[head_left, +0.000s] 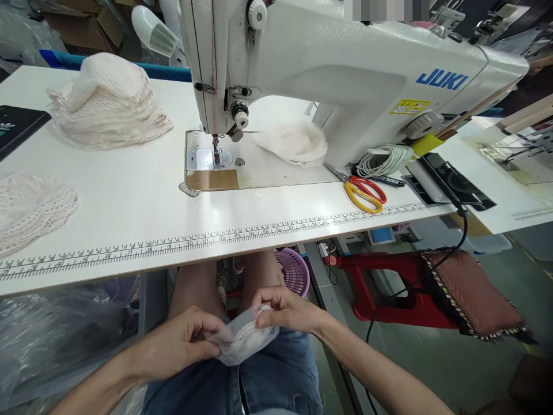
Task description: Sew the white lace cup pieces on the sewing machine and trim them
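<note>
Both my hands are down in my lap, below the table edge, pinched on one small lace-trimmed fabric piece (246, 340). My left hand (181, 346) clamps its left end with thumb and fingers; my right hand (283, 308) nips the upper right edge, fingertips curled over the lace. The piece lies between the two grips, its long axis running roughly left-low to right-high, bulging down toward my jeans. Each hand touches it, neither nearer. Up and forward from the grip sits the sewing machine (345, 75) on the white table (129, 213), its needle (215, 144) straight ahead and well above my hands. The scissors (365, 193) are up-right; the stack of lace pieces (108, 101) is up-left. The piece's underside and far edge are hidden by my fingers; I can't make out the seam detail.
</note>
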A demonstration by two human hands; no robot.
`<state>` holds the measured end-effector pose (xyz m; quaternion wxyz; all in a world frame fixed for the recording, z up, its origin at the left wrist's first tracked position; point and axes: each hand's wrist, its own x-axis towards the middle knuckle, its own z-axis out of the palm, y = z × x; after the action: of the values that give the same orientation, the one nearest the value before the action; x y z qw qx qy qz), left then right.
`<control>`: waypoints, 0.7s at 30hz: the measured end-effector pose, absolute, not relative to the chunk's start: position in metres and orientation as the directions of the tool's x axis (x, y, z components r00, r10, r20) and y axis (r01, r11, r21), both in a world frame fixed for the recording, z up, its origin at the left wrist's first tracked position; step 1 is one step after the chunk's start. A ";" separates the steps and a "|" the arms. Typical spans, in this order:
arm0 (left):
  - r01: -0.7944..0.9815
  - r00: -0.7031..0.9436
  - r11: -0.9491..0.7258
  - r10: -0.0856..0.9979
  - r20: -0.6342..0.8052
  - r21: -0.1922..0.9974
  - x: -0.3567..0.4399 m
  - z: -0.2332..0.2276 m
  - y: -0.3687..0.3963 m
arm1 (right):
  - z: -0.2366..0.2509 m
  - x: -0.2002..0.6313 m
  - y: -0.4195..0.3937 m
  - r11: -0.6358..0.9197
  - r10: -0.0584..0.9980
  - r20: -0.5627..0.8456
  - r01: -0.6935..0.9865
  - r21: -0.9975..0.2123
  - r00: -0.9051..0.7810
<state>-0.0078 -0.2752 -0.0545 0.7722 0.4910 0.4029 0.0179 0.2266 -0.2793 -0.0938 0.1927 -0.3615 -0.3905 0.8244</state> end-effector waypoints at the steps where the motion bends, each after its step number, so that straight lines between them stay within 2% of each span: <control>1: 0.338 0.700 0.531 0.409 -0.585 0.777 -0.007 -0.055 -0.275 | -0.093 0.225 -0.280 -0.612 0.600 -0.443 -0.026 -0.790 -0.666; 4: 0.274 0.732 0.584 0.389 -0.560 0.764 -0.004 -0.060 -0.278 | -0.091 0.222 -0.281 -0.580 0.603 -0.436 0.008 -0.815 -0.668; 11: 0.322 0.633 0.586 0.451 -0.630 0.743 0.008 -0.073 -0.287 | -0.088 0.221 -0.283 -0.517 0.613 -0.430 0.075 -0.853 -0.663; 18: 0.412 0.566 0.492 0.521 -0.639 0.767 0.012 -0.068 -0.288 | -0.082 0.219 -0.284 -0.372 0.651 -0.383 0.164 -0.914 -0.656; 21: 0.417 0.571 0.497 0.508 -0.645 0.761 0.010 -0.067 -0.289 | -0.082 0.219 -0.285 -0.360 0.646 -0.381 0.176 -0.916 -0.661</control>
<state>0.0103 -0.2886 -0.0673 0.7314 0.5004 0.4623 0.0312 0.2193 -0.2848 -0.0822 0.1604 -0.3790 -0.5424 0.7324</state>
